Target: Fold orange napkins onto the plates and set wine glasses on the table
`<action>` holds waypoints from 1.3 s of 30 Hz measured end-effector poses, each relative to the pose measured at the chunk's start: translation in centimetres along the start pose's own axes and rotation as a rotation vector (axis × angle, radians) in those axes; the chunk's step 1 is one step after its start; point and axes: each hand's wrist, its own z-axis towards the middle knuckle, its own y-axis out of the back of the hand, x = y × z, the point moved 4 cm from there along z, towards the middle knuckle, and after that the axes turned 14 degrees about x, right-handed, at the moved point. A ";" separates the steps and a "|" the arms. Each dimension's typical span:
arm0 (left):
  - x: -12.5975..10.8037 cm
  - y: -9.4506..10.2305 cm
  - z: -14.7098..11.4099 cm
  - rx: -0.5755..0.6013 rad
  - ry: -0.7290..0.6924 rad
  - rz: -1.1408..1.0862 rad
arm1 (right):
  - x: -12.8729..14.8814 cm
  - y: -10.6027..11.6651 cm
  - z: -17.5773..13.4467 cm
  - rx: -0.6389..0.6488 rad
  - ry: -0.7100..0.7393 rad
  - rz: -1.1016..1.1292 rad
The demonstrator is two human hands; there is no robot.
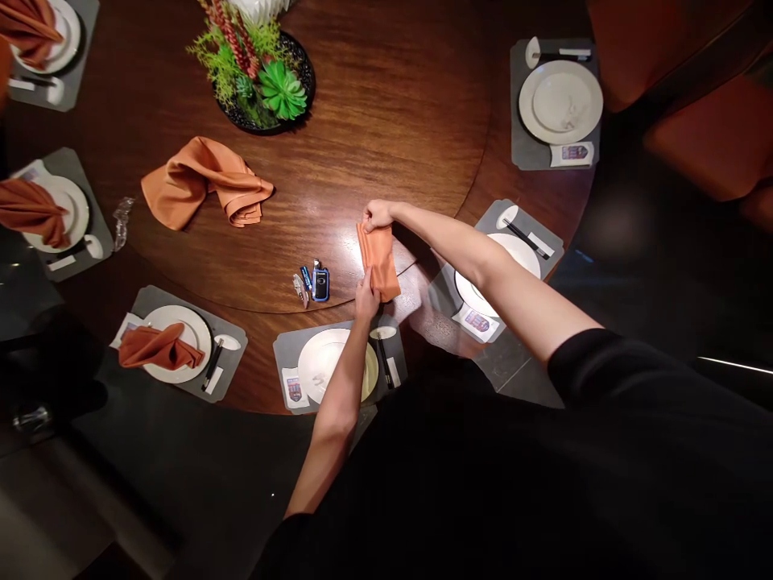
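Note:
An orange cloth napkin point(382, 262) is gathered into narrow pleats along its left side, over the table's edge area nearest me. My right hand point(378, 213) is closed on its far end, thumb and fingers pinching the folds. Closed on the near part of the left side is my left hand point(366, 298). To the left of the napkin lie a blue-and-black key fob point(320, 283), a small blue item point(306, 278) and a silvery object point(300, 291) I cannot make out. A second orange napkin point(205, 184) lies loosely crumpled farther left.
The round wooden table point(392, 105) carries a black planter point(309, 97) of succulents. Plates sit around the rim, including a white plate point(323, 362) under my left forearm and another plate point(471, 292) beneath my right arm. Orange chairs point(713, 137) stand at the right.

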 end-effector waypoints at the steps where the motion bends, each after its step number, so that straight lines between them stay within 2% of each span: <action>1: 0.0 0.1 0.1 -0.005 0.000 0.012 | -0.2 -0.2 -0.2 -0.027 0.017 0.022; 6: 0.2 0.0 0.2 0.033 -0.039 0.016 | -1.7 -0.5 -1.7 -0.180 0.106 0.090; 9: 0.7 -0.1 0.8 -0.009 -0.005 -0.068 | -1.9 -2.0 -3.5 -0.242 0.188 0.096; 11: 0.7 0.1 1.5 -0.085 -0.009 -0.200 | -1.2 -4.4 -5.3 -0.348 0.251 0.081; 14: 0.7 -0.1 2.6 -0.146 0.042 -0.502 | 0.5 -10.2 -7.8 -0.440 0.351 0.028; 17: 0.6 -0.5 3.1 -0.098 0.107 -0.764 | 1.6 -15.7 -8.8 -0.425 0.356 0.023; 20: 0.2 0.0 2.5 -0.066 0.088 -0.816 | 1.5 -18.3 -8.7 -0.444 0.355 0.092; 24: -0.8 1.6 1.6 -0.056 0.025 -0.629 | 1.0 -19.1 -8.2 -0.444 0.441 0.167; 27: -1.7 2.4 1.5 -0.039 -0.022 -0.521 | 0.5 -19.3 -8.2 -0.524 0.495 0.266; 30: -1.6 2.6 1.7 -0.027 0.007 -0.626 | 0.1 -19.7 -8.0 -0.547 0.507 0.303; 33: -0.5 1.7 2.0 0.017 0.137 -0.842 | 0.1 -20.0 -7.9 -0.453 0.541 0.190; 36: 0.5 1.1 2.4 -0.069 0.199 -0.810 | 0.3 -19.8 -8.4 -0.353 0.567 0.011; 39: 1.2 0.9 2.8 -0.184 0.215 -0.653 | 0.0 -19.1 -8.5 -0.371 0.499 -0.073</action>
